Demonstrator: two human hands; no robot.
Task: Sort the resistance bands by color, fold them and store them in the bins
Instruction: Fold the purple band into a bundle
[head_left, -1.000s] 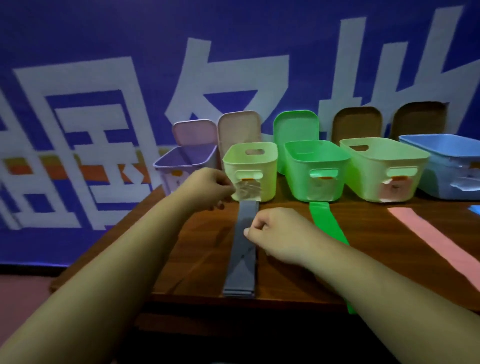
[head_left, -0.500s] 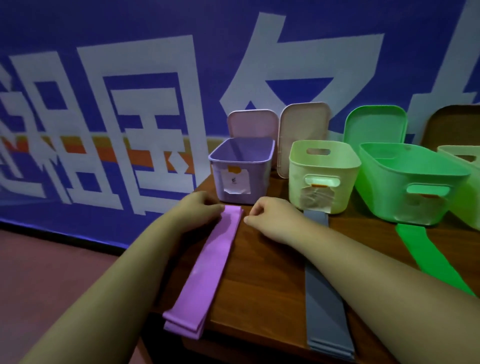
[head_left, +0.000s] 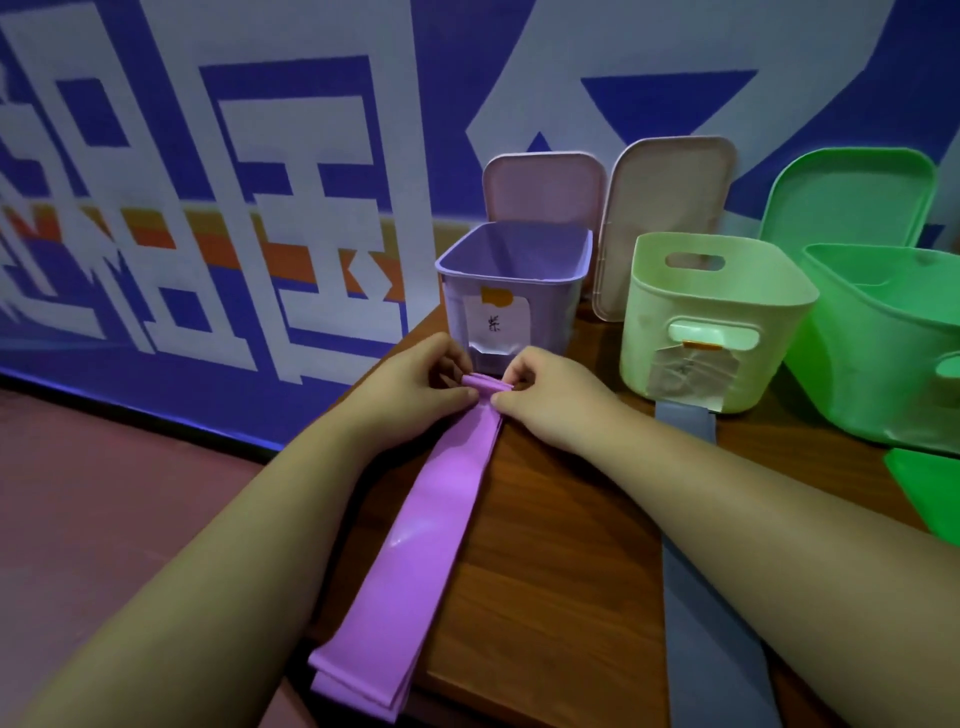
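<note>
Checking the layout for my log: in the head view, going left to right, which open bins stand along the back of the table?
purple bin → pale yellow-green bin → bright green bin, cut off by the right edge.

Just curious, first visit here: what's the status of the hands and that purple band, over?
Left hand and right hand both pinch the purple band at its far end. Far end curled over, just before the purple bin. Nothing between them.

Both my hands, left and right, pinch the purple band's far end on the bench, just before the purple bin.
</note>
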